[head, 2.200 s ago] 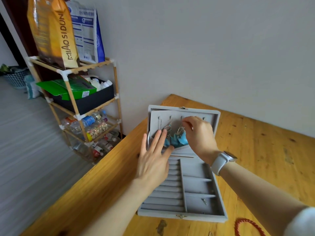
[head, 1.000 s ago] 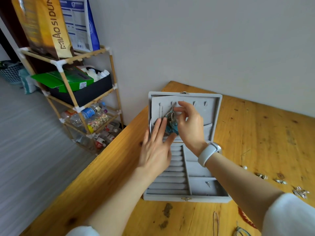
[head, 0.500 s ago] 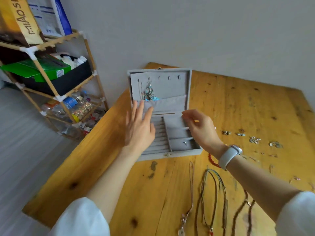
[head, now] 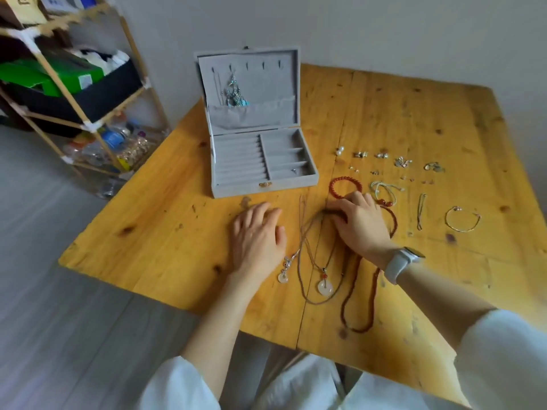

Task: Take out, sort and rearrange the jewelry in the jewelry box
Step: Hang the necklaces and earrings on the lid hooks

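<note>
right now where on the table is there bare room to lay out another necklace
Bare wood lies left of the jewelry box and left hand, out to the table edge, and along the far right behind the earrings. It is crowded around the right hand: necklaces and bracelets.

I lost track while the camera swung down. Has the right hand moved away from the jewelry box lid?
Yes. The right hand left the lid of the jewelry box and now rests on the table in front of it, on the cord necklaces.
</note>
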